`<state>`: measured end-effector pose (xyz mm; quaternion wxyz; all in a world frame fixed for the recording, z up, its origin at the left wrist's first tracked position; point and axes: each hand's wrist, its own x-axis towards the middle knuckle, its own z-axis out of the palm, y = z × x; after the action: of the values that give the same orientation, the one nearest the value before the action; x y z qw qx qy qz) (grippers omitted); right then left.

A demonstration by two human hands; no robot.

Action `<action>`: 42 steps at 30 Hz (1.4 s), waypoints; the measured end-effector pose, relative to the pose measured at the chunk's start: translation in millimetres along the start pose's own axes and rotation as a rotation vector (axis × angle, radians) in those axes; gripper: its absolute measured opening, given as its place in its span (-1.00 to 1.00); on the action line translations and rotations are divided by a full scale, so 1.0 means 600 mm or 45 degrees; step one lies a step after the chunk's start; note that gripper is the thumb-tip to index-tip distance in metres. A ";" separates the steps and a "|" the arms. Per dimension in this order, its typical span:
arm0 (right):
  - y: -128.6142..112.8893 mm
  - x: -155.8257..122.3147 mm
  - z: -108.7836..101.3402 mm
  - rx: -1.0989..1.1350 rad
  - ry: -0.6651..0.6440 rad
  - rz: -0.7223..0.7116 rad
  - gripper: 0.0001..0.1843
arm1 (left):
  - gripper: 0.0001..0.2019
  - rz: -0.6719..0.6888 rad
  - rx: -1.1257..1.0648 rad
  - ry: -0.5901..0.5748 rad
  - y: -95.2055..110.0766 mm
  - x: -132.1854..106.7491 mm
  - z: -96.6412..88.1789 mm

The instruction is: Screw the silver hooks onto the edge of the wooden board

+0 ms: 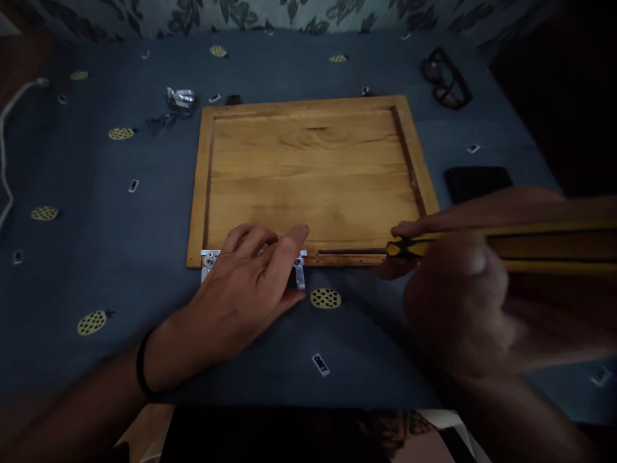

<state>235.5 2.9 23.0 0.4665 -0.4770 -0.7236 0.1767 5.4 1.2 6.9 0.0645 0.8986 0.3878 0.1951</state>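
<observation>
A wooden panel point(308, 154) with a raised frame lies flat on the blue cloth. Along its front edge sits a silver metal bracket point(299, 273) with screws in it, its middle covered by my left hand point(245, 283). The fingers of that hand reach over the panel's edge and the thumb is in front, gripping bracket and edge together. My right hand point(457, 302) is closed around a yellow and black screwdriver point(405, 247), slightly blurred. The shaft points left along the front edge, its tip a little right of the bracket. Small holes show in that edge.
Clear plastic packaging with shiny metal parts point(180, 101) lies behind the panel at the left. Dark-framed glasses point(446, 80) rest at the back right, above a flat black object point(477, 183). A white cable point(9, 135) runs down the left side.
</observation>
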 end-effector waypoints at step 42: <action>-0.012 0.015 0.046 0.156 0.466 0.079 -0.86 | -0.74 -0.178 0.126 0.297 -0.037 -0.007 -0.043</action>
<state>207.5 12.5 18.6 0.6128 -0.4940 -0.5996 0.1451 -22.7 12.5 23.3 -0.0119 0.8428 0.4633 0.2739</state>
